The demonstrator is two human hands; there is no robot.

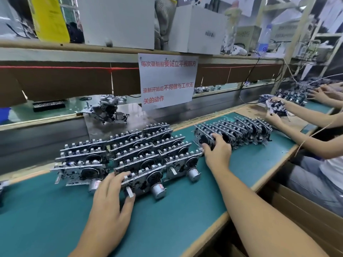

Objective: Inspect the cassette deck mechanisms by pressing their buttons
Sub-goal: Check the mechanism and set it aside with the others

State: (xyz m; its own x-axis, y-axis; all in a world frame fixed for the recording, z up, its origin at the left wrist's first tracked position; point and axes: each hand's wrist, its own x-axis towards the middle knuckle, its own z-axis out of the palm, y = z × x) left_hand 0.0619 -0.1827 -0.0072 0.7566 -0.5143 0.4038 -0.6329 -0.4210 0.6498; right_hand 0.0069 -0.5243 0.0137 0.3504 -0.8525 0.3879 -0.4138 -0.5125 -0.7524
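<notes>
Two hands' fingers clamp cassette deck mechanisms: left hand (111, 193) the front one (143, 179), right hand (217, 151) another (206, 139).

A green-topped workbench (46, 219) runs below a long wooden shelf (74, 46). A white paper notice (168, 80) hangs from that shelf; cardboard boxes (306, 210) sit right of the bench.
</notes>
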